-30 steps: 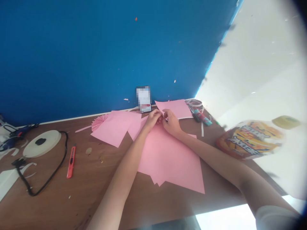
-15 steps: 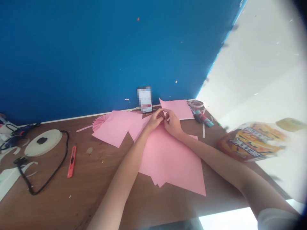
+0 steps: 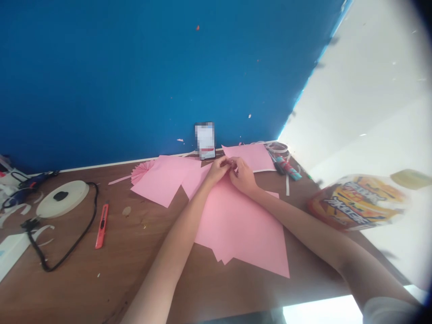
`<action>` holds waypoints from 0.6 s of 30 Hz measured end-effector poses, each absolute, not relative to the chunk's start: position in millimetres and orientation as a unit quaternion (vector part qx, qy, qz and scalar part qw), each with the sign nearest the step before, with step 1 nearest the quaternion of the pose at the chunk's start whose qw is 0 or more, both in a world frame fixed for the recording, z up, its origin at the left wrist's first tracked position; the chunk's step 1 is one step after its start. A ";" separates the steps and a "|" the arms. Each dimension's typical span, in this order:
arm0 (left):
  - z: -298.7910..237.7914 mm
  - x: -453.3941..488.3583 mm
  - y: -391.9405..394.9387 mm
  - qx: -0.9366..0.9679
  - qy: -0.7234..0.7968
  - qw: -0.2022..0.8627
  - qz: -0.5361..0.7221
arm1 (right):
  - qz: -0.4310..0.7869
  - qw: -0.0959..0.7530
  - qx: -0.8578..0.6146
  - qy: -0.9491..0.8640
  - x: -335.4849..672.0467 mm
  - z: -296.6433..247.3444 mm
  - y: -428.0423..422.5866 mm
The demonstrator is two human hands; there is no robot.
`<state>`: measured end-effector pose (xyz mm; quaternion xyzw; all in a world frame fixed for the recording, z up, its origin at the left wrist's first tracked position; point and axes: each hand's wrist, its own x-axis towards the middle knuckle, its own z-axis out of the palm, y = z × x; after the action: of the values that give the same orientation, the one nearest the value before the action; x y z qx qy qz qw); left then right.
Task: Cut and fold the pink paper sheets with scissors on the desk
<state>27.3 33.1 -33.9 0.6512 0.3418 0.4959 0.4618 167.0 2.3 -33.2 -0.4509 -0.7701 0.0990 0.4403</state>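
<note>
Large pink paper sheets (image 3: pixel 243 234) overlap on the table beneath my forearms. Over their far end my left hand (image 3: pixel 217 171) is closed, thumb and fingers pinched together. Against it, my right hand (image 3: pixel 243 177) is closed too, its fingertips meeting those of the left. Whatever sits between the fingertips is too small and covered to make out. Just behind my right hand lies another pink sheet (image 3: pixel 251 155) with one corner lifted. To the left, a pink sheet (image 3: pixel 165 175) partly covers a pleated pink paper fan (image 3: pixel 141 171).
A phone (image 3: pixel 205 140) leans on the blue wall. On the left are a red utility knife (image 3: pixel 101 226), a round white lid-like disc (image 3: pixel 63 199) and a black cord (image 3: pixel 72 247). A drink bottle (image 3: pixel 357 200) stands at right, near a teal-and-red tube (image 3: pixel 288 168).
My fingertips have shifted slightly while staying pinched together. The raised corner of the back pink sheet has dropped lower. The whole view has moved a little.
</note>
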 end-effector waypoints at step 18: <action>-35.4 26.2 35.4 0.618 0.342 0.488 0.513 | 0.095 0.450 -0.448 -0.767 167.1 -36.7 5.8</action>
<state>26.2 35.4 -35.4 0.6176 0.3423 0.5133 0.4879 167.1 5.8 -36.7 -0.4484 -0.7668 0.0945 0.4495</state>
